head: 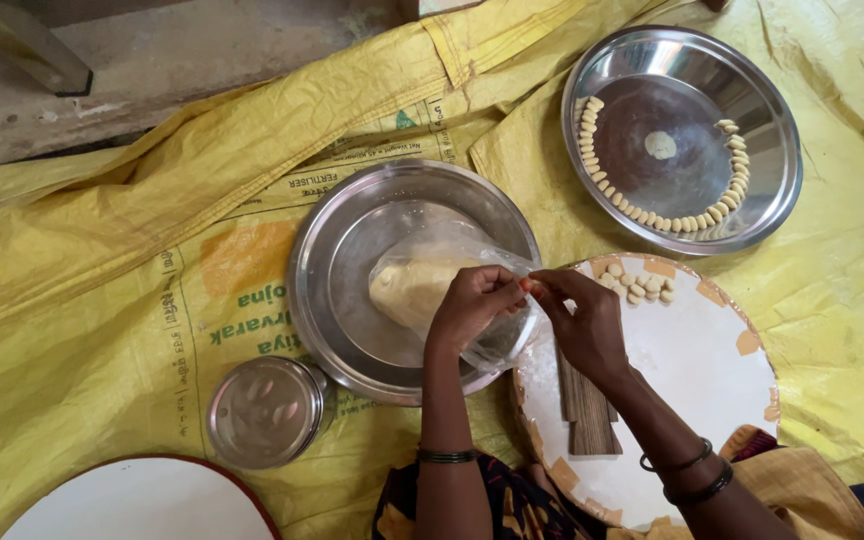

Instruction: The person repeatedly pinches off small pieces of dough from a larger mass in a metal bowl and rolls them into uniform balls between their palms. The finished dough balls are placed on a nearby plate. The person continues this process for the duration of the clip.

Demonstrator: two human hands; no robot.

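Observation:
My left hand (472, 300) reaches into a clear plastic bag (452, 250) that wraps a pale lump of dough (407, 285) in a steel plate (322, 290). My right hand (582, 320) meets it fingertip to fingertip, and both pinch a small bit of dough at the bag's edge. Under my right wrist lies a ridged wooden board (587, 410) on a round white board (692, 370). Several small shaped dough pieces (637, 285) sit at that board's far edge.
A second steel plate (772, 130) at the upper right holds a curved row of shaped dough pieces and one flat disc. A small steel lid (264, 410) lies at the lower left, beside a white round plate (142, 500). Yellow woven sacking (102, 300) covers the floor.

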